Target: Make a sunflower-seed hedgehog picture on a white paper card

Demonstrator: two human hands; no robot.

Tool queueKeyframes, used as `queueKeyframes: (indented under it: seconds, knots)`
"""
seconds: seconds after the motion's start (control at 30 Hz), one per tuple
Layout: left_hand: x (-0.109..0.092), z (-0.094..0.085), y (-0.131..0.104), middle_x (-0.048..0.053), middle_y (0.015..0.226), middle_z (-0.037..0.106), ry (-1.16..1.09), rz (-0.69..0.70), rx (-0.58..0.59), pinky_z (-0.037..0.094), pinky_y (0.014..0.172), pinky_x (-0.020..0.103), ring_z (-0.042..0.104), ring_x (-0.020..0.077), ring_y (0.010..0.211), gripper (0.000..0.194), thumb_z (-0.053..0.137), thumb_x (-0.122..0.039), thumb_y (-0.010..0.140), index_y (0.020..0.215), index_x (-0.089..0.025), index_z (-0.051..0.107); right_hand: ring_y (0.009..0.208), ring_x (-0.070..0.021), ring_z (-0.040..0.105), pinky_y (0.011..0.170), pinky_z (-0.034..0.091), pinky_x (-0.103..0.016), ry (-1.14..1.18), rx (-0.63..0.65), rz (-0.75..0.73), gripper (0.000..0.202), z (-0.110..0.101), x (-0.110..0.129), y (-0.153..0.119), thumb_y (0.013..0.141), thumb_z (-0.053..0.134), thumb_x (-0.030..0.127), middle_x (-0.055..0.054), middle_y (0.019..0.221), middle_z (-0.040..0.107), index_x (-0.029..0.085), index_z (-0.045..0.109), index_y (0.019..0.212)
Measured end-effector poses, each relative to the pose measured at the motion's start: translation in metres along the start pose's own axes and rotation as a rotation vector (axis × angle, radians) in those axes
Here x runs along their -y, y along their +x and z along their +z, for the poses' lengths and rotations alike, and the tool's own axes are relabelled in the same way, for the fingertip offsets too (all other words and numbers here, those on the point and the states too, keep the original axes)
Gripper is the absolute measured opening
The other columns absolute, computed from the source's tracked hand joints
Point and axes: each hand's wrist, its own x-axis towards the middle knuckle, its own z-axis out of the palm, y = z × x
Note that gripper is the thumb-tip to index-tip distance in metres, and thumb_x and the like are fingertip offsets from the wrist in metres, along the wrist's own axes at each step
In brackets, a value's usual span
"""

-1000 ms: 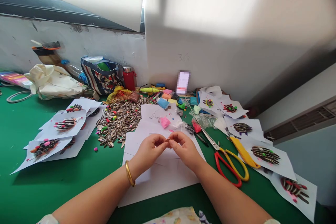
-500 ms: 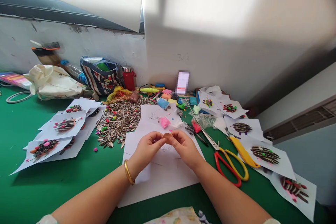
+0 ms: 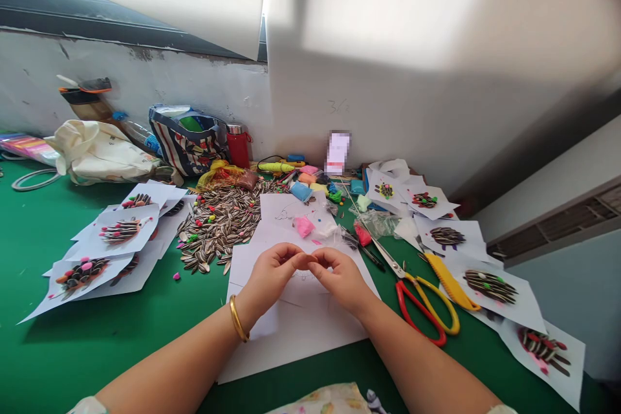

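Brown piece held between both hands

The brown piece (image 3: 305, 261) is above the white sheets (image 3: 295, 349), in front of the person. It shows as a thin sliver, its long axis running roughly left to right; which end is its front, I cannot tell. The left hand (image 3: 272, 277) and right hand (image 3: 343, 277) meet at it, thumbs and forefingers pinching, other fingers curled.

The sheets lie on a green table (image 3: 136, 356). Seeds (image 3: 218, 229) heap towards the far edge, left of the sheets; cards (image 3: 123, 251) bearing seed figures overlap farther left. Scissors (image 3: 417, 297) lie right of the sheets, blades towards the far edge, with a yellow knife (image 3: 451, 279) beside them and more cards along the right edge. A flask (image 3: 238, 147) stands at the far edge, before a pale wall (image 3: 204, 87).
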Motion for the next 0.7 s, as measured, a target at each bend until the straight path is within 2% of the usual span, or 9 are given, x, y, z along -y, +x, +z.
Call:
queueKeyframes:
  seconds: [0.1,0.2,0.3,0.43,0.5,0.6,0.7]
  knots:
    - [0.0021,0.0004,0.0,0.008,0.092,0.074,-0.002,-0.008,-0.001,0.053,0.081,0.035,0.067,0.0224,0.087,0.037,0.068,-0.045,0.079,0.102,-0.017,0.07,0.074,-0.0159,0.058,0.068,0.046,-0.028,-0.053,-0.015,0.003,0.02,0.0003,-0.0013,-0.0001,0.086,0.062,0.039,-0.001,0.078,0.065,0.02,0.066,0.079]
    - [0.0019,0.001,-0.0003,0.006,0.084,0.072,0.066,0.012,0.003,0.052,0.073,0.031,0.065,0.02,0.079,0.029,0.074,-0.042,0.073,0.087,-0.017,0.071,0.073,-0.0159,0.057,0.067,0.045,-0.028,-0.113,-0.018,0.004,0.012,0.0019,-0.002,-0.0002,0.083,0.063,0.032,-0.001,0.077,0.064,0.021,0.066,0.078]
    - [-0.0012,0.0013,-0.0011,0.004,0.077,0.069,0.051,0.008,-0.004,0.052,0.071,0.03,0.063,0.0186,0.075,0.025,0.071,-0.041,0.075,0.077,-0.017,0.069,0.075,-0.0163,0.058,0.07,0.046,-0.028,-0.1,-0.004,0.001,0.009,0.0022,-0.0021,-0.0002,0.082,0.062,0.029,-0.001,0.08,0.066,0.021,0.067,0.081]
    - [-0.0021,0.0007,-0.0011,0.008,0.089,0.073,-0.033,-0.033,0.015,0.053,0.081,0.035,0.067,0.0216,0.085,0.032,0.064,-0.045,0.082,0.095,-0.016,0.071,0.078,-0.0166,0.059,0.072,0.047,-0.029,-0.054,0.0,-0.016,0.012,0.0003,-0.0022,-0.0001,0.084,0.06,0.031,-0.001,0.082,0.066,0.021,0.066,0.083]
    - [-0.0005,0.0007,-0.0007,0.008,0.094,0.074,-0.039,-0.036,0.012,0.053,0.082,0.036,0.068,0.0219,0.086,0.037,0.067,-0.045,0.08,0.104,-0.017,0.07,0.076,-0.0165,0.058,0.07,0.046,-0.029,-0.079,-0.004,-0.016,0.011,-0.0001,-0.002,-0.0002,0.084,0.06,0.03,-0.001,0.079,0.065,0.021,0.065,0.08]
    - [0.0008,0.0016,-0.0006,0.006,0.081,0.072,-0.015,-0.033,0.01,0.053,0.072,0.032,0.066,0.0196,0.076,0.029,0.076,-0.04,0.071,0.088,-0.016,0.072,0.075,-0.0164,0.057,0.069,0.045,-0.028,-0.13,-0.002,-0.001,0.01,0.0004,-0.0014,-0.0003,0.083,0.061,0.029,0.0,0.078,0.064,0.021,0.064,0.077]
    - [-0.0005,0.0021,-0.0011,0.004,0.073,0.07,-0.034,-0.028,0.002,0.052,0.068,0.03,0.064,0.018,0.071,0.024,0.075,-0.039,0.072,0.076,-0.016,0.07,0.079,-0.017,0.058,0.072,0.046,-0.029,-0.1,0.019,-0.004,0.012,0.0009,-0.0005,-0.0003,0.083,0.063,0.032,-0.001,0.082,0.065,0.021,0.067,0.083]
